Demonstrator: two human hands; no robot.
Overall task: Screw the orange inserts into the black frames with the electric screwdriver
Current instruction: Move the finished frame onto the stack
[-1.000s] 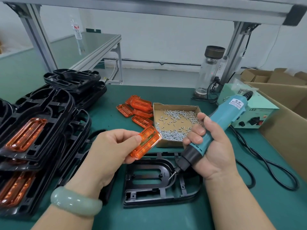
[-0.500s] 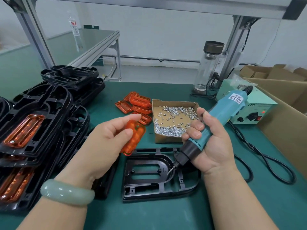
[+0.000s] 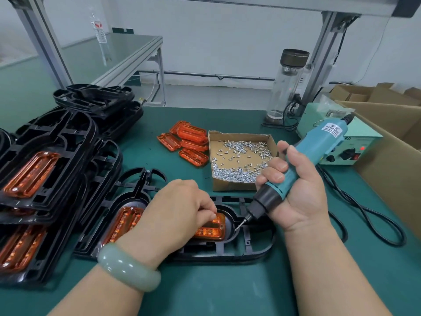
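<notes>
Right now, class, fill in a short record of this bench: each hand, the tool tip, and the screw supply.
Left hand: holds translucent orange plastic insert down in black plastic frame
Right hand: grips teal electric screwdriver
Bit tip: just right of the insert, over the frame
Screws: small silver screws loose in open cardboard box

Glass flask (image 3: 287, 87) (dark lid) upright, open cardboard boxes (image 3: 391, 124) at right, plastic bottle (image 3: 99, 28) on far table (image 3: 114, 55)
</notes>
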